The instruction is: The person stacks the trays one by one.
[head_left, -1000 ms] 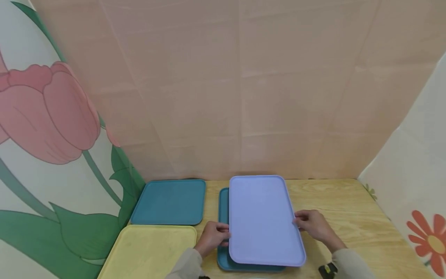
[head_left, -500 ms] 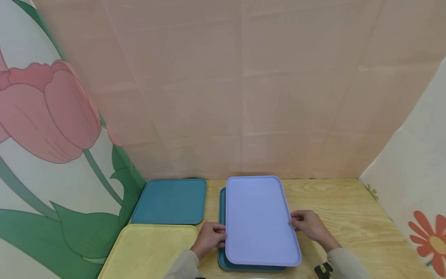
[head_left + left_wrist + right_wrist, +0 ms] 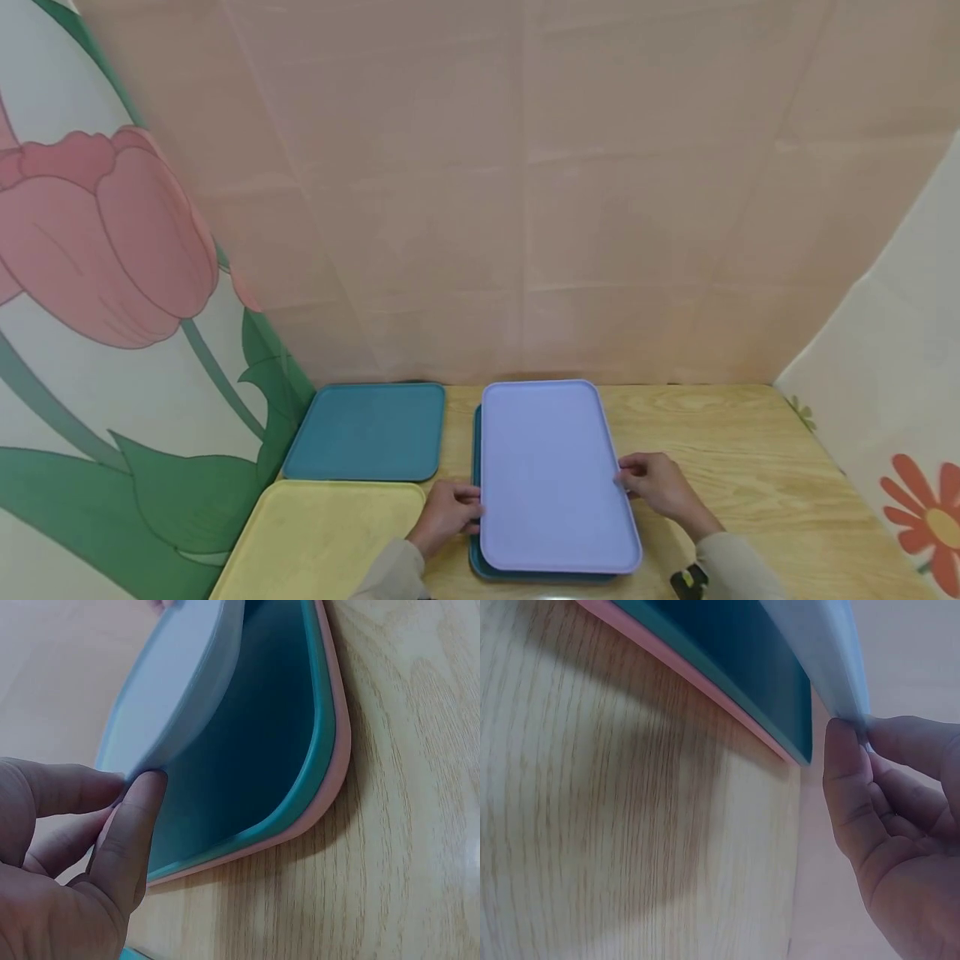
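Note:
A lavender tray point(image 3: 558, 479) is held between both hands above a teal tray point(image 3: 247, 750). My left hand point(image 3: 447, 514) pinches its left rim between thumb and fingers. On the opposite side, my right hand point(image 3: 663, 487) pinches the right rim the same way. Both wrist views show a gap between the lavender tray and the teal one beneath. Under the teal tray lies a pink tray point(image 3: 341, 750), only its edge showing. From the head view the lavender tray covers most of the stack, leaving teal along the left and near edges.
On the table point(image 3: 720, 433), another teal tray point(image 3: 367, 433) lies at the back left, with a yellow tray point(image 3: 322, 542) in front of it. A beige sheet point(image 3: 517, 208) rises behind the table. Floral panels stand at the left and right.
Both hands have moved the lavender tray leftward, more squarely over the teal tray. Their pinch on its rims is unchanged. The other trays stay put.

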`<state>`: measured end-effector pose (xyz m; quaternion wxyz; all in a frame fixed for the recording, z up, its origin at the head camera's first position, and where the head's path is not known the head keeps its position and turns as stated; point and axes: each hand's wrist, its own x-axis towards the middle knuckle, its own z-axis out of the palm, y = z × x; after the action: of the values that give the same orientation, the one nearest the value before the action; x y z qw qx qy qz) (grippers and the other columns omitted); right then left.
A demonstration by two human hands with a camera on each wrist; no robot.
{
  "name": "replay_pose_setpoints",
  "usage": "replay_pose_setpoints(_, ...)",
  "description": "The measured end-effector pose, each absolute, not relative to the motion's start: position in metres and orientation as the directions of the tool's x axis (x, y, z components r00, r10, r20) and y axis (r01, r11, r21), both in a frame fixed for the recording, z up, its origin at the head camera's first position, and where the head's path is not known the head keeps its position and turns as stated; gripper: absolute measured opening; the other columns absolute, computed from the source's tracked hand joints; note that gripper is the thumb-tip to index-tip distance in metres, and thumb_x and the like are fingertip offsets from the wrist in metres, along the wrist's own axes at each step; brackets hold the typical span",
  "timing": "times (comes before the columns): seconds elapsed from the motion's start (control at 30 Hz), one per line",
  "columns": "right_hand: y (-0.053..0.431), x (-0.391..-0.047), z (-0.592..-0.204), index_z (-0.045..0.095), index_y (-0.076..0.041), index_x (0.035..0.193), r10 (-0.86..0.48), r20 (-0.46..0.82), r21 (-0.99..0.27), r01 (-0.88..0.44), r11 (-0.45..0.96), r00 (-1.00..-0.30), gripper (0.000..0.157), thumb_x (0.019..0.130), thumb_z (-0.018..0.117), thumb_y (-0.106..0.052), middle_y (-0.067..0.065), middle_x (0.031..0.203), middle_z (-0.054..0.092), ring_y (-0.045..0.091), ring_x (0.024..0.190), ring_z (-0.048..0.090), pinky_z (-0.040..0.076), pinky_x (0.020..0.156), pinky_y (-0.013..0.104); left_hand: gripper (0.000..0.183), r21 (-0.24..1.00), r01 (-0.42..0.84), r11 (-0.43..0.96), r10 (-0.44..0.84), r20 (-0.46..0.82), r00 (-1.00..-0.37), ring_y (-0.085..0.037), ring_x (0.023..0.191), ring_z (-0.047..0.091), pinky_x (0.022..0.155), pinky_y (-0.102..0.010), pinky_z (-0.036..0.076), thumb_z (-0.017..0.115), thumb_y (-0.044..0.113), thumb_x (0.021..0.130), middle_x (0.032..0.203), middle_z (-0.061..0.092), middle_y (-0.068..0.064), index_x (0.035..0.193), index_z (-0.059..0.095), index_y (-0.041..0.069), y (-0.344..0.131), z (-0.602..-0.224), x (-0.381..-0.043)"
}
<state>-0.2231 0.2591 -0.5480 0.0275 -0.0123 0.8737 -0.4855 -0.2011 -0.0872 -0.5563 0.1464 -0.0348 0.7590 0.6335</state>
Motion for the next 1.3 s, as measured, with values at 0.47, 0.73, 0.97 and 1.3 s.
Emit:
replay_pose_setpoints(0.47,0.251,-0.224,-0.549,0.064,0.018,0.105,-0.014,-0.097,-0.835,0.073,0.546,-0.995,0.02,0.088,0.065,0.008,0.019,0.089,0.07,0.027,0.073,0.07,0.061,0.064,0.037,0.024,0.962,-0.193,0.196,0.128,-0.22,-0.967,-0.016,0.072,0.067,0.062,-0.032,0.062,0.066,-0.015,0.082,0.088,0.069,-0.01,0.107,0.067,-0.017,-0.091,-0.56,-0.197)
replay_pose_setpoints(0.73,0.249,-0.225,-0.555,0.064,0.018,0.105,-0.008,-0.101,-0.831,0.08,0.55,-0.995,0.021,0.088,0.065,0.007,0.019,0.09,0.07,0.027,0.073,0.07,0.061,0.064,0.036,0.025,0.958,-0.205,0.201,0.116,-0.231,-0.966,-0.015,0.073,0.066,0.063,-0.031,0.062,0.067,-0.015,0.082,0.084,0.067,-0.008,0.107,0.067,-0.016,-0.093,-0.563,-0.196)
replay_pose_setpoints(0.97,0.247,-0.225,-0.557,0.066,0.016,0.105,-0.003,-0.114,-0.821,0.093,0.563,-0.993,0.019,0.088,0.065,0.007,0.016,0.089,0.07,0.024,0.074,0.069,0.061,0.064,0.036,0.024,0.954,-0.208,0.216,0.107,-0.235,-0.966,-0.015,0.073,0.065,0.063,-0.032,0.062,0.067,-0.014,0.082,0.082,0.064,-0.006,0.106,0.068,-0.015,-0.094,-0.567,-0.196)
replay_pose_setpoints(1.3,0.246,-0.225,-0.563,0.067,0.015,0.103,-0.016,-0.088,-0.832,0.065,0.551,-0.996,0.018,0.087,0.066,0.007,0.016,0.087,0.071,0.024,0.071,0.069,0.06,0.062,0.037,0.022,0.963,-0.185,0.198,0.124,-0.212,-0.969,-0.015,0.073,0.065,0.062,-0.033,0.062,0.066,-0.015,0.082,0.081,0.065,-0.005,0.104,0.068,-0.016,-0.096,-0.575,-0.196)
